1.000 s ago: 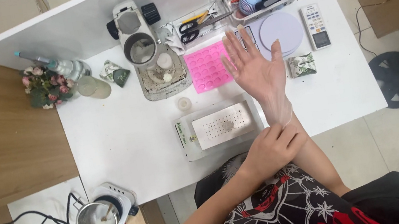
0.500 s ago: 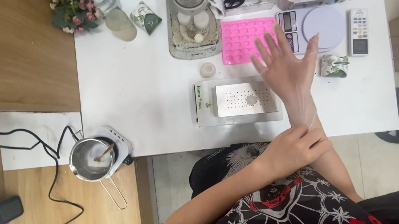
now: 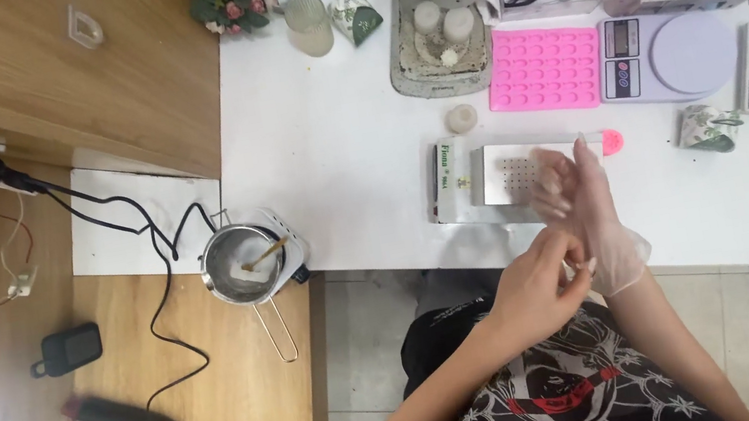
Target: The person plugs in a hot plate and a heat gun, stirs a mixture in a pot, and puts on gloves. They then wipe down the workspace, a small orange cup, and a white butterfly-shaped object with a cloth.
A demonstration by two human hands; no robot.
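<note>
Left hand [image 3: 535, 290], bare, fingers pinched together on the cuff of a thin clear glove [image 3: 617, 256] half-drawn over the raised, open right hand [image 3: 566, 189], above the perforated tray [image 3: 501, 177] at the white desk's [image 3: 337, 166] front edge; risk: hard tugging may tear the film.

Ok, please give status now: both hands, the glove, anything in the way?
Right hand inside thin clear glove, fingers blurred. Left hand pinching glove cuff at wrist. Both hands over white table edge, above metal box. Nothing blocking.
</note>
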